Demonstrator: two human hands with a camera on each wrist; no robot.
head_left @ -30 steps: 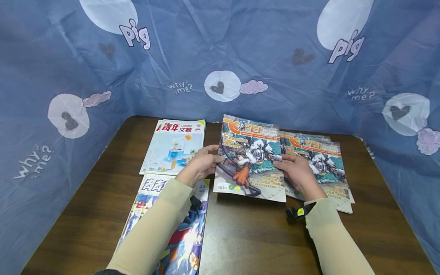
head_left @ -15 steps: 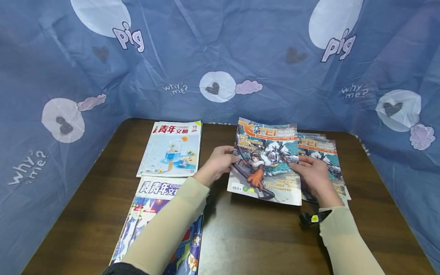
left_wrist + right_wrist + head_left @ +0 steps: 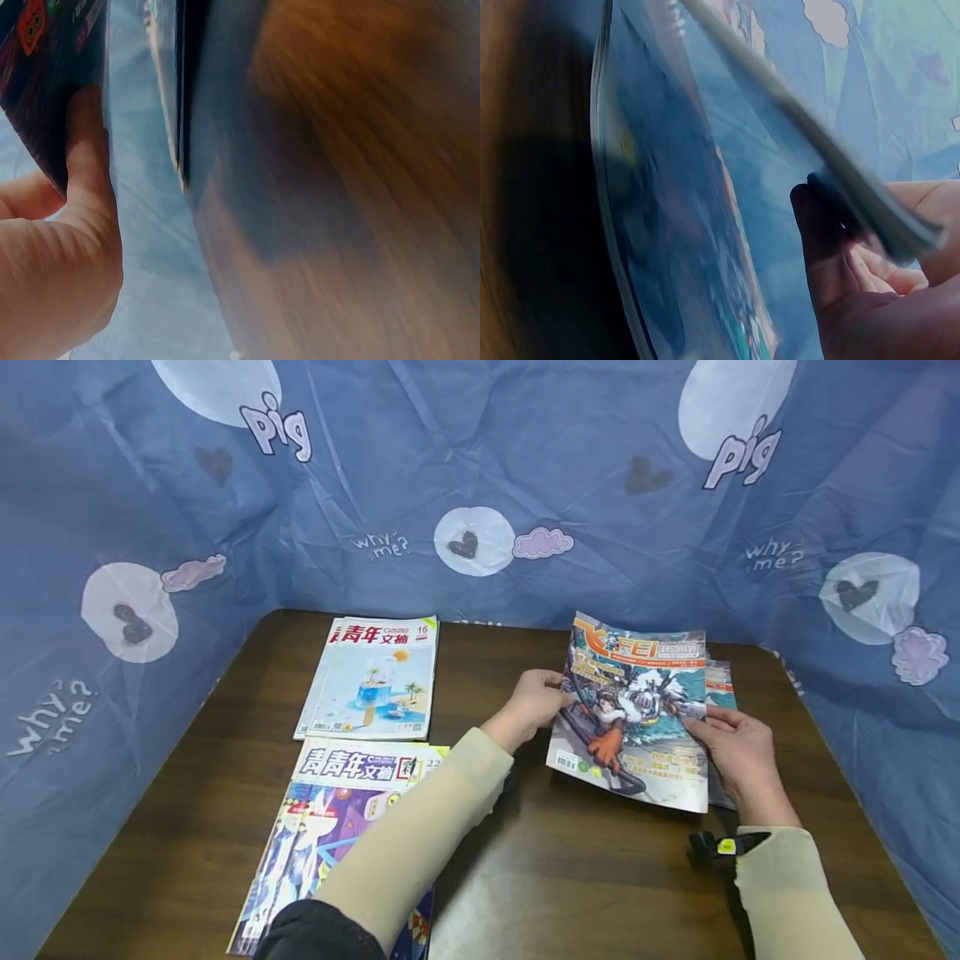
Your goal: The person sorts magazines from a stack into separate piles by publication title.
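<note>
Between my two hands is a "FEI" magazine [image 3: 637, 714] with an armoured figure and an orange glove on its cover. It is lifted above the table at the right. My left hand [image 3: 531, 706] pinches its left edge, with fingers behind the cover in the left wrist view. At the right edge, my right hand [image 3: 746, 764] holds it with the thumb on the front. A matching magazine [image 3: 722, 683] lies beneath, mostly hidden by the raised one. In the right wrist view a gap separates the held magazine [image 3: 802, 124] from the lower magazine [image 3: 667, 202].
On the left of the brown table [image 3: 570, 893] lie two overlapping groups: magazines [image 3: 375, 689] with an ice-pop cover at the back, and purple magazines [image 3: 337, 810] nearer, partly under my left sleeve. A blue printed cloth [image 3: 480, 443] surrounds the table at back and sides.
Both hands have carried the held magazine to the right, over the lower magazines, which are now mostly covered. My left forearm has moved right, uncovering more of the purple magazines' title.
</note>
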